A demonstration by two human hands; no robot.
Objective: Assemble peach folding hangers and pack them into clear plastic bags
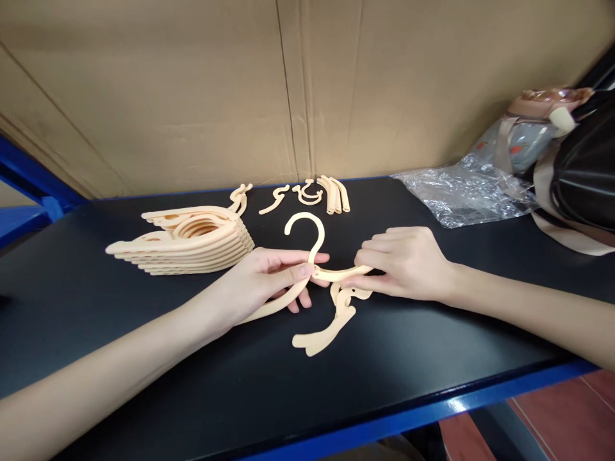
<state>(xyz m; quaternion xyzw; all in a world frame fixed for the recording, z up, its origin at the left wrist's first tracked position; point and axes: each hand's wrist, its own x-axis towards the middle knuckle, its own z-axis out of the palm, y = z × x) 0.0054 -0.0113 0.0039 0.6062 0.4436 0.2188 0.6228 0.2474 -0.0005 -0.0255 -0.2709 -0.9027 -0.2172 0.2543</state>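
Note:
Between my hands is a cream plastic folding clothes hanger [319,238], its hook pointing up and away from me. My left hand [269,278] pinches it at the joint below the hook, the thumb on top. One arm of the hanger runs down behind that hand. My right hand [401,261] grips the other arm, with fingers closed around its end. Under and in front of the right hand, loose curved hanger pieces [331,330] lie on the black table [384,371]. Left of my left hand sits a stack of folded hangers [192,240].
Along the back edge lie more loose parts: small curved pieces [275,200], hooks [310,193] and several arm pieces [334,194]. Clear plastic wrap [461,192], a water bottle [523,134] and a black bag [586,173] stand at the right. A cardboard wall [192,96] closes off the back.

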